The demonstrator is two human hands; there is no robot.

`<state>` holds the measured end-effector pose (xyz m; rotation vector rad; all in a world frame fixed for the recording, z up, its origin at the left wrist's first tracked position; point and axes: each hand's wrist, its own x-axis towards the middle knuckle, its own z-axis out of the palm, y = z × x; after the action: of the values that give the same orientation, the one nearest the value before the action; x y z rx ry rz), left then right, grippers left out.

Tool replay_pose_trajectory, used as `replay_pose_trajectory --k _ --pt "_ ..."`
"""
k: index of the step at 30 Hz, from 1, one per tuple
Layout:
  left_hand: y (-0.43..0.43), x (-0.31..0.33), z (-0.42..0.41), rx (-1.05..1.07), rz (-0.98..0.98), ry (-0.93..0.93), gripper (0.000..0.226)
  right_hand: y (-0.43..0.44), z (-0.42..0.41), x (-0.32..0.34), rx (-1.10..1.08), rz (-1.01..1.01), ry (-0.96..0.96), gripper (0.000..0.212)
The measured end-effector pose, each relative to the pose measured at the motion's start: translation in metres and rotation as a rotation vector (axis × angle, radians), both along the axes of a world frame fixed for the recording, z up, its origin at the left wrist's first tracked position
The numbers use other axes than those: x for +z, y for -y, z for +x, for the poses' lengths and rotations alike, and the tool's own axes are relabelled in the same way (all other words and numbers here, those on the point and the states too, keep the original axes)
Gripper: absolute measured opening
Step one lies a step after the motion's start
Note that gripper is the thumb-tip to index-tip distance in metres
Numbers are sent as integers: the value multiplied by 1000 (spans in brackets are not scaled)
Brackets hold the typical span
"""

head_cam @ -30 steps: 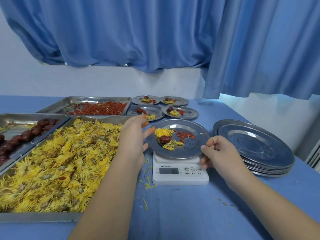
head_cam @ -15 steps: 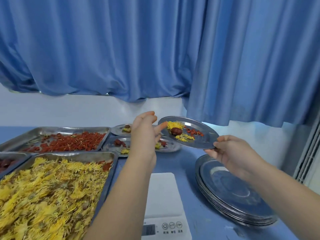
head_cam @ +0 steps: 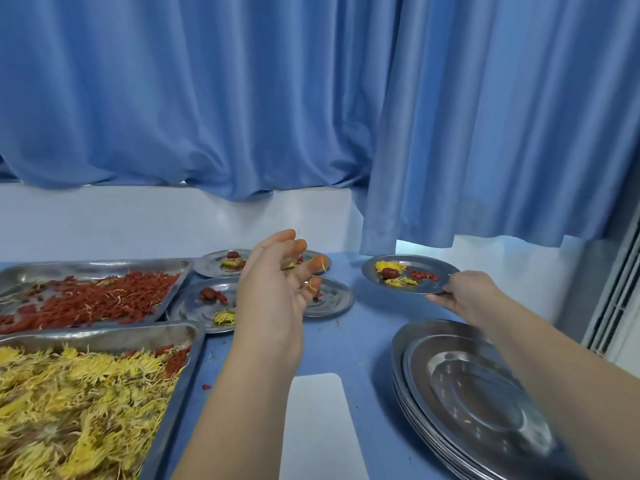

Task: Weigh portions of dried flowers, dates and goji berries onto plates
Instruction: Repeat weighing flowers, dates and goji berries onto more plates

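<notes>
My right hand [head_cam: 464, 297] grips the near rim of a filled steel plate [head_cam: 426, 285] carrying yellow flowers, a date and goji berries, low over the blue table at the far right. My left hand [head_cam: 277, 289] hovers with loose fingers and holds nothing, a few yellow petals stuck to its fingertips, above filled plates [head_cam: 332, 301]. The white scale [head_cam: 320, 427] stands bare at the bottom centre. A tray of yellow dried flowers [head_cam: 79, 407] lies at the lower left, a tray of goji berries [head_cam: 97, 296] behind it.
A stack of empty steel plates [head_cam: 474, 407] sits at the lower right, under my right forearm. Blue curtains [head_cam: 311, 98] and a white wall close the table's far side. A white radiator [head_cam: 620, 292] stands at the right edge.
My right hand carried the filled plate off the scale, then away and down to the far right of the table. My left hand let go of the plate's rim and now hovers free.
</notes>
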<state>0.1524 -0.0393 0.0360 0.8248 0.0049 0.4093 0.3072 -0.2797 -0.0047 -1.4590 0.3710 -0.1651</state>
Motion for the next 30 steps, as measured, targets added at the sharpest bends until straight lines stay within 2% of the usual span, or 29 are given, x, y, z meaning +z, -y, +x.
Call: replay_pose_trajectory --k 5,14,17,20,23,30 --pt "3 -5 2 -13 -49 9 13 -13 41 -17 -3 -106 -31 35" --pt "5 -20 15 38 -75 -62 14 -52 83 -20 78 -148 -128 28" --pt "4 -23 17 51 -119 -84 14 -70 80 -13 103 -100 -205 5" --pt "5 -24 18 30 -135 -76 14 -85 82 -10 85 40 -212 4" --pt "8 -24 18 4 -149 -60 13 -89 91 -5 36 174 -150 18" --pt "9 -22 17 -6 -173 -52 14 -85 93 -1 71 79 -287 27"
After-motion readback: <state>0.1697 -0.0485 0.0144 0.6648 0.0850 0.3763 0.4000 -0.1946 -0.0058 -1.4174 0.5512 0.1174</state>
